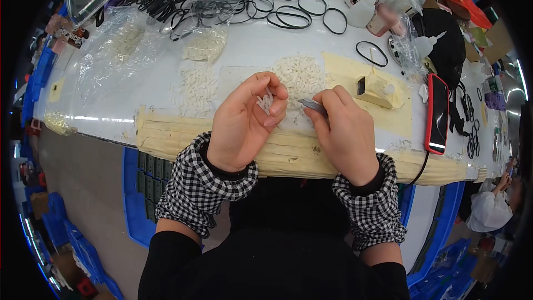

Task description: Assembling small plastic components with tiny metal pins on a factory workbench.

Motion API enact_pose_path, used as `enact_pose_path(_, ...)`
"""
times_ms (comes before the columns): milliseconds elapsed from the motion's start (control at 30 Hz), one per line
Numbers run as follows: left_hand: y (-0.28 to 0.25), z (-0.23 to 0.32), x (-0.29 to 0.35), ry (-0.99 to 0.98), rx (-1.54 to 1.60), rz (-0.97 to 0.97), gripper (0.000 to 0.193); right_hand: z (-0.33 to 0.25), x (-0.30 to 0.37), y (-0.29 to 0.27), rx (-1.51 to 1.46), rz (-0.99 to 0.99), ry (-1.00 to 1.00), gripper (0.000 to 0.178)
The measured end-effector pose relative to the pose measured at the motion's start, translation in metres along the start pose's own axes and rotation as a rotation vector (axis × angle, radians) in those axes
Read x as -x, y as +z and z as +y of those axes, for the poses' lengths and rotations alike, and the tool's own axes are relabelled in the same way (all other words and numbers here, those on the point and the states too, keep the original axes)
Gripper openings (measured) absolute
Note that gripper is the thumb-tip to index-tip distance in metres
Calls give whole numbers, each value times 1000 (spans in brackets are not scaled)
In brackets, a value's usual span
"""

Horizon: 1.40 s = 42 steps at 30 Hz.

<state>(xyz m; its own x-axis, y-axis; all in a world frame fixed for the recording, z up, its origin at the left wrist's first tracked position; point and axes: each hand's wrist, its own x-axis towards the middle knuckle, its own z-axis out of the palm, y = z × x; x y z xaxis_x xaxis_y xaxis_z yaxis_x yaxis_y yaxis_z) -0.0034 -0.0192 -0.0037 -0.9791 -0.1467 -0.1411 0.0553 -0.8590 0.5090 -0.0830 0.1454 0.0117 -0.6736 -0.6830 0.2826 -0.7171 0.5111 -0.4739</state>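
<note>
My left hand (240,119) is turned palm up with its fingers curled round several small white plastic pieces (265,102). Thumb and fingers of my right hand (348,136) pinch a small flat grey blade-like tool (311,104), its tip pointing left toward the left hand. The two hands are apart, above the table's near edge. Just behind them lies a heap of the same white pieces (300,73). A looser spread of white pieces (195,90) is to the left of my left hand.
A clear bag of white pieces (204,45) and a crumpled plastic bag (111,64) lie left. Black rubber loops (288,16) cover the far side. At right are a tape-wrapped block (383,90) and a red-cased phone (437,112) with a cable. Yellowish tape (183,133) covers the front edge.
</note>
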Motion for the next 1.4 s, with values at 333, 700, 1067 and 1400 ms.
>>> enact_pose_path(333, 16, 0, 3, -97, -379, -48, 21, -6, -3, -16, -308, 156, -45, 12)
enact_pose_path(700, 3, -2, 4, -183, -254, -191, 15, -17, -4, -19, -464, 191, -161, 15)
enact_pose_path(1067, 9, 1, 6, -110, -364, -132, 14, -19, 0, -17, -473, 217, -144, 22)
enact_pose_path(1400, 18, 0, 10, 30, -527, -53, 14, -19, 3, -18, -474, 151, -80, 12)
